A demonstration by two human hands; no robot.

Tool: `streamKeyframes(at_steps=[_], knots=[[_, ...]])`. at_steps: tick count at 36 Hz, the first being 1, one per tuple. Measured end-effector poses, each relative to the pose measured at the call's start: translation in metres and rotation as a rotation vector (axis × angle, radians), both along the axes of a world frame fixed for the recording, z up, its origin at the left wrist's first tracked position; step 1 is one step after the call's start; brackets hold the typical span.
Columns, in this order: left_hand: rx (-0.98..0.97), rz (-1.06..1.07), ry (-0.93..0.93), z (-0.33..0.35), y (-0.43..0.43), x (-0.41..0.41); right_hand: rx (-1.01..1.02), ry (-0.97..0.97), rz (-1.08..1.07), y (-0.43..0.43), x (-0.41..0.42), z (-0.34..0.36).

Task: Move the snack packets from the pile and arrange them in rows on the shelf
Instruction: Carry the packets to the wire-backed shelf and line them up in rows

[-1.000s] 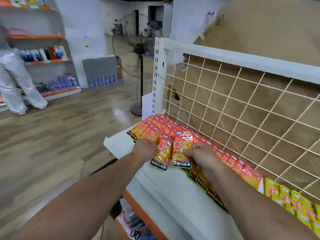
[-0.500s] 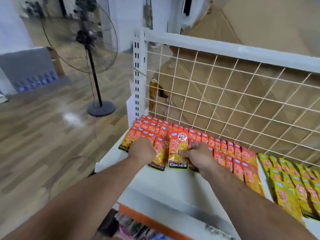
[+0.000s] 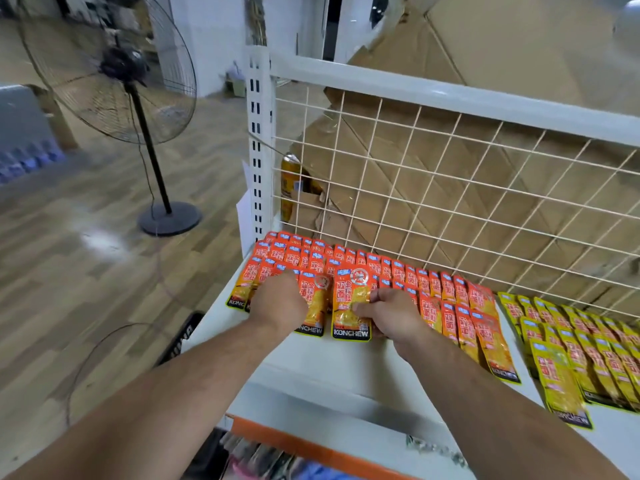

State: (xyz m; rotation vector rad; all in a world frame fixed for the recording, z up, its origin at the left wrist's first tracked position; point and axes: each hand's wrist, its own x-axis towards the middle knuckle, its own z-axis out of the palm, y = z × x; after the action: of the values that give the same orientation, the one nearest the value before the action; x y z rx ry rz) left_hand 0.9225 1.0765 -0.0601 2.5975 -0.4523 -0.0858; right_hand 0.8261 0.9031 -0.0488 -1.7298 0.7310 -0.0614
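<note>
Far to the left of both hands, a black pedestal fan (image 3: 116, 65) stands on the wood-patterned floor (image 3: 69, 258). Nearer, low and left of the left forearm, the corner of a black crate (image 3: 181, 336) shows beside the white shelf (image 3: 322, 365).

The left hand (image 3: 278, 304) lies knuckles-up on the left end of the orange packets (image 3: 398, 271). Its fingers are curled under and hidden, so I cannot tell whether they pinch a packet or only press on the row. Packets overlapped like tiles stick out to the left of this hand and beyond its knuckles. Just to its right, partly under it, lies a second packet (image 3: 315, 303) with its label edge at the front.

Touching that packet on the right is the front packet (image 3: 349, 306), which lies flat on the shelf between the two hands and reads KONCHEW along its near edge. The right hand (image 3: 393, 315) pinches its right edge, thumb on the face and curled fingers at the side.

Beyond and to the right of the right hand, the orange packets run on in overlapping rows against the back panel (image 3: 450, 98), a white rail over wire mesh. Behind the mesh, beyond the left hand, stands a yellow can (image 3: 289, 181), and brown cardboard (image 3: 519, 39) fills the space beyond the right hand. Further right, well apart from the right hand, yellow packets (image 3: 568, 344) lie in their own overlapping rows on the same shelf.
</note>
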Motion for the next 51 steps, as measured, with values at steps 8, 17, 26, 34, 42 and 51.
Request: streamKeyframes(at_steps=[8, 17, 26, 34, 42, 51], knots=[[0.027, -0.015, -0.033, -0.002, 0.003, -0.001, -0.094, 0.061, 0.025, 0.005, 0.0, -0.002], [0.193, -0.146, -0.297, 0.006, 0.021, 0.01, -0.138, 0.129, 0.078, 0.028, 0.013, 0.001], [0.183, -0.223, -0.227, 0.009, 0.024, 0.005, -0.34, 0.227, 0.089, 0.036, 0.029, 0.008], [0.196, -0.216, -0.217, 0.007, 0.028, 0.006, -0.649, 0.295, 0.113, 0.046, 0.026, 0.01], [0.229, -0.221, -0.213, 0.006, 0.027, 0.002, -0.764, 0.326, 0.118, 0.051, 0.027, 0.012], [0.25, -0.241, -0.223, 0.008, 0.025, -0.004, -0.87, 0.341, 0.182, 0.053, 0.027, 0.013]])
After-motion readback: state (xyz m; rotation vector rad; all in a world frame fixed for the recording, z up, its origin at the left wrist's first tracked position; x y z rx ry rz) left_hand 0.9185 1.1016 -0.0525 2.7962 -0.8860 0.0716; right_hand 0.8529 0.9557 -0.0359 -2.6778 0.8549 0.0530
